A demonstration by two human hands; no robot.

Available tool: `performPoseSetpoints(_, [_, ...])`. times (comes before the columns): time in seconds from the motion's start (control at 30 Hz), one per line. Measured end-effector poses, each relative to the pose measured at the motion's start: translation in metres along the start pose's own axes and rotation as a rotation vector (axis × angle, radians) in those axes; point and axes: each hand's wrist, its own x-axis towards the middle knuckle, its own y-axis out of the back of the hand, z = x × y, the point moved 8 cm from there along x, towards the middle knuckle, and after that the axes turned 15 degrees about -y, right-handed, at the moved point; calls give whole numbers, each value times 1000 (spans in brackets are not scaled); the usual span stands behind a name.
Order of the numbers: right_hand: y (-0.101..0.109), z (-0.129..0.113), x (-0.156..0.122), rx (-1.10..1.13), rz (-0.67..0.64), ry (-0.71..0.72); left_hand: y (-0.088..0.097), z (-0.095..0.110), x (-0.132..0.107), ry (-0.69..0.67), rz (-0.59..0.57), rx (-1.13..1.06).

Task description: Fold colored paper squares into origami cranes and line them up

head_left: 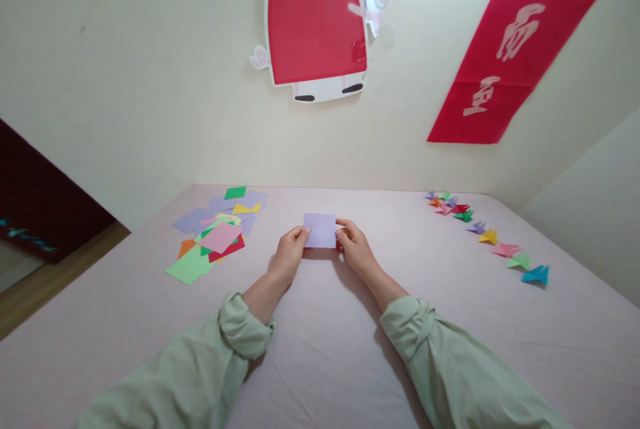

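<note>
A pale purple sheet of paper (320, 231), roughly square, is held up between my two hands a little above the table. My left hand (289, 254) pinches its left edge, the thumb lying on the face toward me. At the right edge, my right hand (359, 249) grips the sheet, with the index finger near the upper corner and the thumb lower down. A thin strip of red shows under the sheet's bottom edge; I cannot tell what it is. Both forearms come in from below in rolled light green sleeves.
Loose coloured paper sheets (220, 239) lie in an overlapping pile at the left of the cloth-covered table (320, 335). Along the right side runs a row of several small folded paper figures (488, 236). A wall with a red cartoon cutout (315, 22) stands behind.
</note>
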Motion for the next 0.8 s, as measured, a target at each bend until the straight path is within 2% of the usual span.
performPoseSetpoints(0.1, [0, -8, -6, -104, 30, 78, 3, -3, 0, 51, 41, -58])
performPoseSetpoints(0.23, [-14, -20, -17, -342, -46, 224, 3, -3, -1, 103, 54, -134])
performPoseSetpoints(0.33, [-17, -24, -20, -360, -64, 255, -2, -1, -2, 139, 19, -181])
performPoseSetpoints(0.5, [-15, -25, -21, -213, -110, 190, -15, 5, -6, 175, -60, -356])
performPoseSetpoints(0.63, [-19, -23, -20, -173, -167, 130, -13, -1, -9, 270, 10, -452])
performPoseSetpoints(0.7, [-18, -19, -18, -127, -159, 87, -12, -3, -10, 288, 26, -476])
performPoseSetpoints(0.8, [-13, -10, -12, -53, -96, 14, -15, -4, -11, 286, -12, -487])
